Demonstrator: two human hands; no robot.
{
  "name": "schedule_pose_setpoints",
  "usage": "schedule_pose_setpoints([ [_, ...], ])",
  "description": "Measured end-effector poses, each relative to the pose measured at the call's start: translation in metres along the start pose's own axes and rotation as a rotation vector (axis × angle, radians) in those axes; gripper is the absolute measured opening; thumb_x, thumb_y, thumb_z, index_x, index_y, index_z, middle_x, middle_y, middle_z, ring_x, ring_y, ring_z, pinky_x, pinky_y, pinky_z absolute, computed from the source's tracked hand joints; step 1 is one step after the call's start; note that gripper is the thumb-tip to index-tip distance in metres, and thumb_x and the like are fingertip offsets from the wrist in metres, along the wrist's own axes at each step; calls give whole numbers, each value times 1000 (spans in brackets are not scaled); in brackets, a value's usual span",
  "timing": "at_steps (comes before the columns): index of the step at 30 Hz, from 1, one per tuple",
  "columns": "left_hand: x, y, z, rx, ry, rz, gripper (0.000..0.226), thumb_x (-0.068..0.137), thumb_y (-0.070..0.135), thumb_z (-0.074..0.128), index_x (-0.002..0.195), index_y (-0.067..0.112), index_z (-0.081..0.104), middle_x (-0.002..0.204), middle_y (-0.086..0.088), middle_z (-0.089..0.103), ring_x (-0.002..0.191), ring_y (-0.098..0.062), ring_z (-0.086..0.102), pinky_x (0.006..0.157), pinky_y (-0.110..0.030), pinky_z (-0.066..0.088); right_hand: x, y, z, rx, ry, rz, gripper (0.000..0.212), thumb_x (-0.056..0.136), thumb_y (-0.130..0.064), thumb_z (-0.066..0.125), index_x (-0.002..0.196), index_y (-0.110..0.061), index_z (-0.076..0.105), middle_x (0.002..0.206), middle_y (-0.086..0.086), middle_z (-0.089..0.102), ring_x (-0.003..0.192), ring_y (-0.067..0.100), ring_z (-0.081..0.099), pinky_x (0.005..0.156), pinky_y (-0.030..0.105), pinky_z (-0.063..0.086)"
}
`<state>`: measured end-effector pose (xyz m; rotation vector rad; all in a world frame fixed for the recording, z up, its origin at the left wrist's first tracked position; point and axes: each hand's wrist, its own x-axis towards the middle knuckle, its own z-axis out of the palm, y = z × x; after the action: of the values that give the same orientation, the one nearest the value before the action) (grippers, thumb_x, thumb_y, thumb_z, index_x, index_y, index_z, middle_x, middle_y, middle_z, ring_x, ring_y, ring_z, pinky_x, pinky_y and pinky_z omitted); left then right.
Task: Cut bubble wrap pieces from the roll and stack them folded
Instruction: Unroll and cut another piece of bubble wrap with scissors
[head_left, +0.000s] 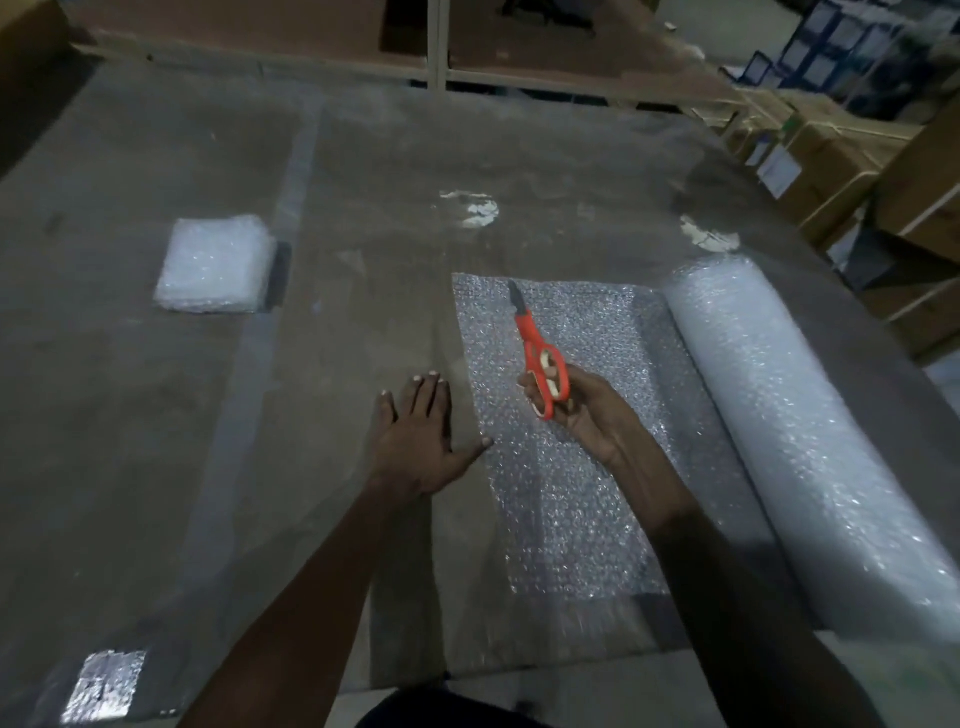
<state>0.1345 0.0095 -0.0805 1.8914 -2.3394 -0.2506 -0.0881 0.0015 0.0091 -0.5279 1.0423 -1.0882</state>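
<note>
Head view, looking down on a brown desk (130, 389) with strips of clear tape across it. Bubble wrap roll (810, 441) lies along the right side; an unrolled sheet (571, 467) runs from it toward the middle of the desk and lies flat. Right hand (582, 410) is above the sheet, palm turned up, fingers curled round the handles of orange scissors (540, 358); dark blades together, pointing away from the person. Left hand (421, 441) is flat on the desk, fingers straight and spread, thumb tip touching the left edge of the sheet, holding nothing. The two hands sit near each other but apart. Stack of folded bubble wrap pieces (215, 265) rests at far left of the desk, well apart from the roll and sheet. Small silvery patch (104, 686) at the near left corner; what it is cannot be told. Cardboard boxes (831, 150) stand beyond the desk at upper right. Dim light, background blurred.
</note>
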Motion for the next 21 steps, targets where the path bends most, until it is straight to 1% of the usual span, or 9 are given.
schedule_pose_setpoints([
  [2, -3, 1, 0, 10, 18, 1, 107, 84, 88, 13, 158, 10, 19, 166, -6, 15, 153, -25, 8, 120, -58, 7, -18, 7, -12, 96, 12, -5, 23, 97, -6, 58, 115, 6, 64, 92, 17, 73, 72, 18, 72, 63, 24, 60],
  [5, -9, 5, -3, -19, 30, 7, 100, 89, 81, 4, 156, 8, 22, 165, -11, 18, 152, -28, 10, 119, -58, 5, -39, 18, -24, 58, 47, -32, 28, 86, 2, 65, 115, 3, 64, 78, 3, 67, 58, 7, 61, 54, 17, 52],
  [7, -17, 17, -6, -48, 37, -8, 97, 89, 75, 2, 155, 7, 24, 164, -13, 21, 152, -30, 12, 120, -58, 4, -54, 25, -34, -22, 107, -49, 24, 90, 10, 63, 113, 3, 64, 82, 4, 67, 53, 7, 59, 51, 18, 50],
  [9, -28, 34, -3, -74, 39, -8, 90, 93, 70, 8, 156, 6, 23, 164, -14, 20, 153, -30, 12, 122, -57, 3, -72, 31, -48, -78, 151, -44, 30, 90, 11, 65, 119, 5, 63, 80, 7, 66, 53, 9, 60, 49, 19, 49],
  [11, -39, 52, 5, -94, 26, 21, 86, 96, 67, 12, 157, 7, 19, 165, -13, 16, 153, -29, 9, 122, -54, -2, -95, 36, -63, -156, 173, -38, 27, 88, 4, 72, 114, 2, 66, 67, 5, 62, 47, 8, 55, 45, 17, 43],
  [13, -48, 70, 11, -93, -3, 63, 91, 93, 70, 8, 158, 8, 18, 166, -13, 13, 153, -28, 8, 121, -51, -5, -120, 41, -77, -195, 192, -42, 19, 86, -10, 78, 101, -3, 69, 59, 3, 59, 42, 7, 48, 40, 17, 37],
  [16, -62, 98, 16, -98, -42, 132, 99, 86, 73, 3, 158, 7, 19, 166, -13, 12, 154, -28, 7, 121, -48, -4, -157, 50, -93, -210, 244, -35, 30, 79, -31, 82, 94, -7, 73, 58, 2, 60, 40, 8, 46, 37, 18, 34],
  [19, -78, 119, 18, -111, -90, 168, 96, 89, 72, 8, 159, 7, 14, 167, -12, 6, 154, -26, 1, 122, -44, -2, -190, 64, -110, -260, 306, -21, 33, 85, -36, 79, 91, -4, 74, 57, 5, 59, 41, 11, 46, 39, 19, 34],
  [21, -86, 128, 20, -87, -103, 182, 93, 91, 72, 8, 158, 6, 16, 167, -12, 8, 154, -27, 3, 121, -45, 2, -208, 77, -119, -299, 328, -23, 36, 82, -40, 81, 89, -5, 74, 59, 7, 60, 42, 13, 47, 39, 20, 35],
])
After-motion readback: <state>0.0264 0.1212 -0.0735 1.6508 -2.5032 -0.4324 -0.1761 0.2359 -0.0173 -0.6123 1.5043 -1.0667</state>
